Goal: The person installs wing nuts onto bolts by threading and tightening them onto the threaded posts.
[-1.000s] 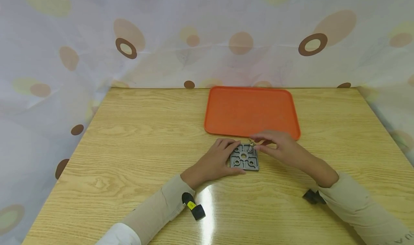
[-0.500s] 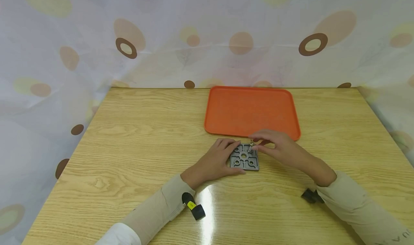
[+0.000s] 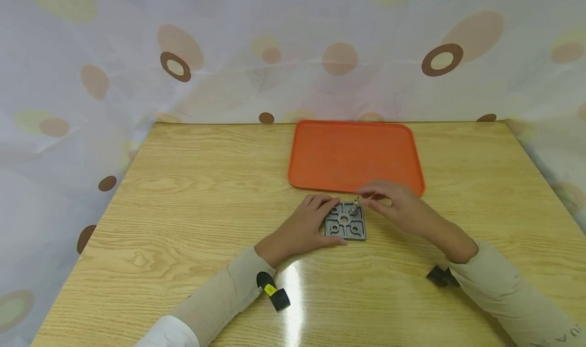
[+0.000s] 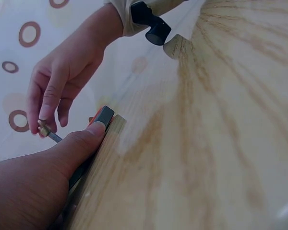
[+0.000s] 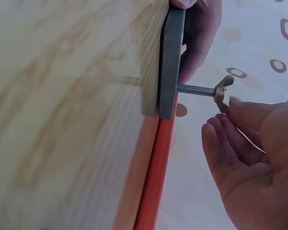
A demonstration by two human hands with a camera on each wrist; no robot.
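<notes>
A square grey metal plate with several round holes lies flat on the table. My left hand grips its left side, thumb along the near edge and fingers at the far edge. From the plate's far right hole a threaded bolt stands up, with a brass wing nut at its top end. My right hand reaches in from the right and pinches one wing of the nut between thumb and fingertips. A length of bare thread shows between nut and plate.
An orange tray lies just beyond the plate, its near rim close to my right fingers. The wooden table ends at a patterned cloth at the back and sides.
My right thumb and fingers have shifted slightly to the right about the wing nut, so more of it shows. The left hand and the plate stay in place.
</notes>
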